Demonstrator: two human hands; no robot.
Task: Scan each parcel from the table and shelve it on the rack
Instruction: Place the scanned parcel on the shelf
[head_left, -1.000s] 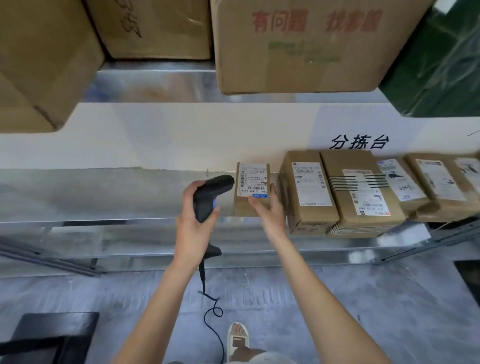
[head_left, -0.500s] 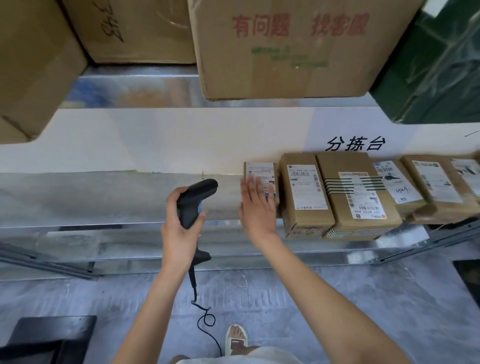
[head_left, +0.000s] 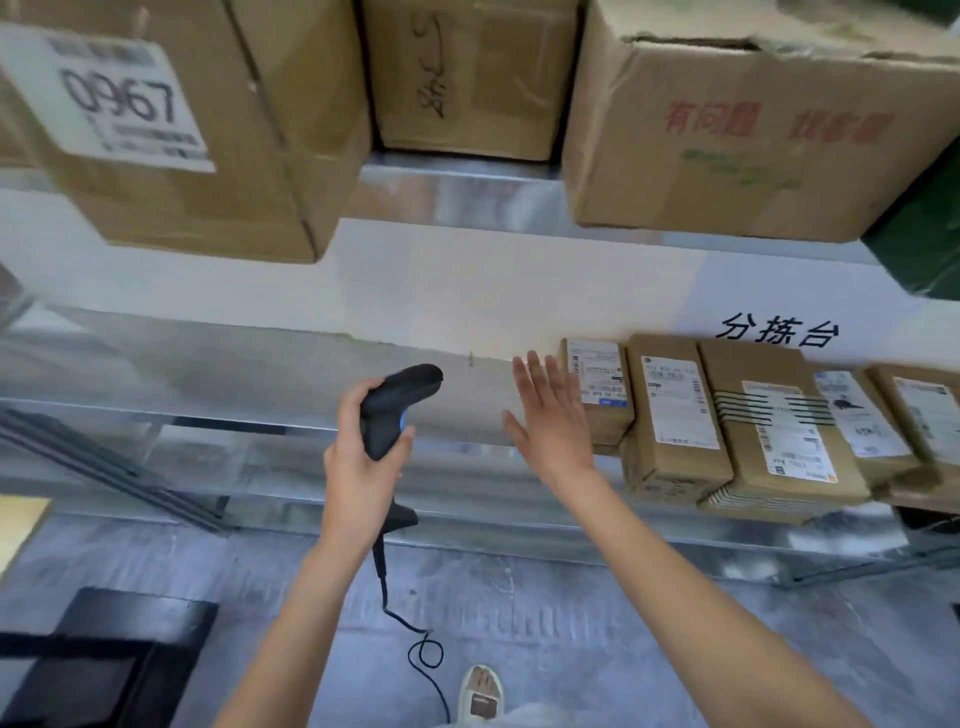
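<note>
My left hand (head_left: 358, 457) grips a black corded barcode scanner (head_left: 389, 410) in front of the metal rack shelf (head_left: 208, 364). A small cardboard parcel (head_left: 600, 395) with a white label stands on that shelf, first in a row of labelled parcels (head_left: 670, 415) running to the right. My right hand (head_left: 550, 415) hovers flat with straight fingers just left of the small parcel, holding nothing; whether it still touches the parcel is unclear.
Big cardboard boxes (head_left: 727, 119) sit on the shelf above, one with a 0967 label (head_left: 130, 98). The left part of the middle shelf holds nothing. A black object (head_left: 104, 660) stands on the floor at lower left. My foot (head_left: 480, 696) shows below.
My right hand let go of the small parcel after pushing it against the row and has drawn back to the left. The camera tilted up and left; the scanner hand stayed about level.
</note>
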